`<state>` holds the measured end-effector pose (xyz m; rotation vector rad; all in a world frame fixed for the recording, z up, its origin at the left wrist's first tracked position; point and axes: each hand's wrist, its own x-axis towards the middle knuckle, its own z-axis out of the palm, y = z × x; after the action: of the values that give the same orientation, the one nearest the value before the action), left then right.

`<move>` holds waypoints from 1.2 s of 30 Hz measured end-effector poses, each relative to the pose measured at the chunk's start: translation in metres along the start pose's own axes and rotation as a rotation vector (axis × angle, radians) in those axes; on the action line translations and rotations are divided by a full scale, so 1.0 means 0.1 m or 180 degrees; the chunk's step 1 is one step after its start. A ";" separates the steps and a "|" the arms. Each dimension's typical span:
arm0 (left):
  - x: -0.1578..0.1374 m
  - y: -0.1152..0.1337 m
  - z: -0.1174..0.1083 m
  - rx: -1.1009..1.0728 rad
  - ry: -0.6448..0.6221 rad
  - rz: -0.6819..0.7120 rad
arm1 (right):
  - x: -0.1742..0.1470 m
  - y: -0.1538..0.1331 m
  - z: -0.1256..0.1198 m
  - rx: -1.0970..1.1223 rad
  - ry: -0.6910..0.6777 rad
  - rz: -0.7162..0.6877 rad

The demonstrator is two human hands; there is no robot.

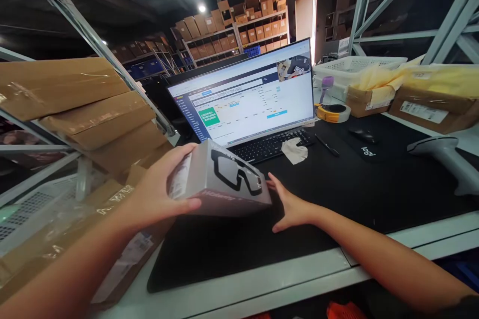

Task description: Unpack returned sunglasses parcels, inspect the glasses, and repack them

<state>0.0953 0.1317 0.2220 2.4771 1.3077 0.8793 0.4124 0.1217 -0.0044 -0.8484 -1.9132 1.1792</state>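
A grey box with a picture of dark glasses on its top sits tilted above the black desk mat. My left hand grips its left end, thumb along the near side and fingers over the far edge. At the right end of the box is my right hand, its thumb and fingers spread; the fingertips are at or just beside the box's end, and I cannot tell whether they touch. Behind the box stands a lit monitor, with a black keyboard below it.
A crumpled white tissue, a pen, a mouse and a barcode scanner lie on the mat. A tape roll, a white basket and open cartons stand behind. Stacked cardboard boxes crowd the left.
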 end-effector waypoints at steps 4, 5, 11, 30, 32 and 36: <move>-0.05 -0.02 -0.02 -0.0716 0.0111 -0.0240 | -0.01 -0.09 -0.01 0.0282 0.0389 -0.0098; -0.08 -0.05 0.02 -0.0965 0.0169 -0.0256 | -0.02 -0.13 -0.02 0.0416 0.0448 -0.0171; -0.33 -0.38 0.50 -0.2162 0.0534 -0.0602 | -0.04 -0.31 -0.07 0.1214 0.0455 -0.0069; -1.14 -1.36 1.19 -0.0776 -0.0114 -0.0663 | -0.05 -0.20 -1.03 -0.1293 -0.0037 -0.0210; -1.06 -1.36 1.15 -0.0807 -0.0241 -0.0598 | -0.11 -0.17 -1.07 -0.1314 -0.0024 -0.0153; -0.95 -1.28 1.11 -0.1070 -0.0436 -0.0482 | -0.23 -0.09 -1.16 -0.1299 -0.0016 -0.0011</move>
<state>0.0326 0.1410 0.0381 2.1117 1.1741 0.8026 0.5206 0.1513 0.0353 -1.0513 -2.1958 0.7966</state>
